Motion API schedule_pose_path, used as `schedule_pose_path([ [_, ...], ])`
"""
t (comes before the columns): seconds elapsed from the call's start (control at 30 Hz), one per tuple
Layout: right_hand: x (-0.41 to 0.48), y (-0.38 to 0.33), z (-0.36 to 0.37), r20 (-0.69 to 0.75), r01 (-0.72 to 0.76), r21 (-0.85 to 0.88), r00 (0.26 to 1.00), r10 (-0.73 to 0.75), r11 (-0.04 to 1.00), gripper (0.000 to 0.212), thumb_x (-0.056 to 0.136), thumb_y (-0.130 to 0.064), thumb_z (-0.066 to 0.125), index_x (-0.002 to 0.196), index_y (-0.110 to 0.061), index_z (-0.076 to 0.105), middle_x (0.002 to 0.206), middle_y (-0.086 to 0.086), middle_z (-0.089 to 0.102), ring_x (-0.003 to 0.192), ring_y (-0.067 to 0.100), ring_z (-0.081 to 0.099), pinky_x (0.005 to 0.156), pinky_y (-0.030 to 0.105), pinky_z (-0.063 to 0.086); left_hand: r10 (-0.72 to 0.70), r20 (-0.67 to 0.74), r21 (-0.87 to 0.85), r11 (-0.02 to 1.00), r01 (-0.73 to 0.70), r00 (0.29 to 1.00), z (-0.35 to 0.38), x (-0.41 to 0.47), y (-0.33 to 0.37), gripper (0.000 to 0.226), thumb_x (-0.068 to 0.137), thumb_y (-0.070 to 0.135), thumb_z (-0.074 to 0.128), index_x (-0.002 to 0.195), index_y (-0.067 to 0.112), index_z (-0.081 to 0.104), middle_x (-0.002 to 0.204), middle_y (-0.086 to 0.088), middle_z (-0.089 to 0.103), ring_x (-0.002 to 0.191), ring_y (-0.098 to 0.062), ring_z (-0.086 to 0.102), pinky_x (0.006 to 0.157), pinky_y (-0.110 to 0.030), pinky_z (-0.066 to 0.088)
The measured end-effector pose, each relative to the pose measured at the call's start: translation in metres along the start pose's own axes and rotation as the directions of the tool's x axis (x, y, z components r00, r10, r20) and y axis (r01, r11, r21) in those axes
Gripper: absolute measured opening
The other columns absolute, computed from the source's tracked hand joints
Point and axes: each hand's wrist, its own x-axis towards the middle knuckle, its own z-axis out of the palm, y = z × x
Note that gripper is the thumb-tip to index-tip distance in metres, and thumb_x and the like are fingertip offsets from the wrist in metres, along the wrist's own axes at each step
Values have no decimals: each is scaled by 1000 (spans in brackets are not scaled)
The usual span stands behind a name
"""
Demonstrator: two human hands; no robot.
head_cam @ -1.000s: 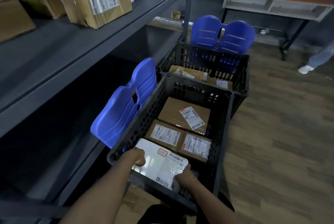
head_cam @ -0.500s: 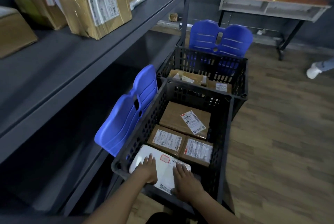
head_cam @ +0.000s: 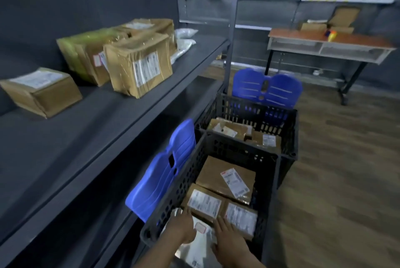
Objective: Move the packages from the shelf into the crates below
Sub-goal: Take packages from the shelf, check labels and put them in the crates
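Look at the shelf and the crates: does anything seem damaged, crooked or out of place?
The taped cardboard box near the front edge of the shelf looks crumpled and dented. In the near crate, the shipping label on the far brown box is stuck on crooked. Nothing looks spilled.

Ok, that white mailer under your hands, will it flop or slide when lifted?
Probably floppy: the white mailer looks thin, with a glossy film skin. That sheen suggests it may slip, so grip an edge. Likely light for its size, being so flat under the left hand and right hand.
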Motion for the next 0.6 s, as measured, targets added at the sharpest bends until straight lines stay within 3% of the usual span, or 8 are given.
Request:
schedule_pose_path([
  [0.13,-2,5,-44,-60,56,-3,997,-56,998,65,102,-38,32,154,-10,6,161,10,3,148,28,2,119,41,4,-28,-111,-61,998,22,993,-28,-18,16,61,102,30,34,153,5,11,161,-9,9,149,-28,5,121,-41,9],
  [0.3,0,25,-97,-246,182,-88,949,-199,979,65,99,-35,35,152,-7,11,159,12,12,147,29,11,119,39,10,-144,-308,-117,987,113,940,-59,-30,38,57,100,28,37,148,4,20,156,-12,22,146,-29,15,120,-41,10],
  [0.6,-2,84,-177,-215,406,-207,869,-446,890,63,101,-33,37,152,-5,13,159,13,13,147,26,13,119,36,14,-432,-370,-402,873,277,823,-102,-32,100,56,99,35,39,144,4,30,147,-12,36,137,-30,31,115,-39,24],
])
